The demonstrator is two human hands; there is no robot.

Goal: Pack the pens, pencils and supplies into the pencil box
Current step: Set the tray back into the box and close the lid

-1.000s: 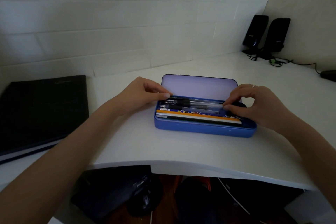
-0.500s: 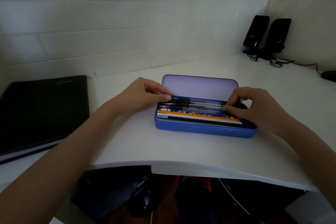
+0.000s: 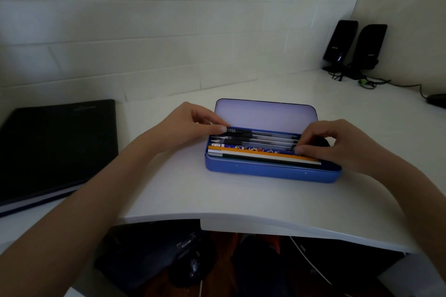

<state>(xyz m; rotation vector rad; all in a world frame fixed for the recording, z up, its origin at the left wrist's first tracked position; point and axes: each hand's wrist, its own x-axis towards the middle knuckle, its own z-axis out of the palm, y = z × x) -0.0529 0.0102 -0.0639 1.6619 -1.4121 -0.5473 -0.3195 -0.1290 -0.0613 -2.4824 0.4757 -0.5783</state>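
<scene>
Inside the open blue pencil box [image 3: 270, 171], both hands' fingers [image 3: 223, 129] pinch the pens [image 3: 265, 138].

blue pencil box [image 3: 270, 171] lies open on white desk [image 3: 193, 190], lid raised at rear. pens [image 3: 263, 138] and pencils [image 3: 263, 155] lie lengthwise inside. left hand [image 3: 185, 125] fingertips contact pens' left end; right hand [image 3: 337, 144] fingertips contact right end. black folder [image 3: 55, 147] lies far left.

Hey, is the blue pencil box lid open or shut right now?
Open: the lid stands up behind the pencil box, leaving the pens inside exposed.
</scene>
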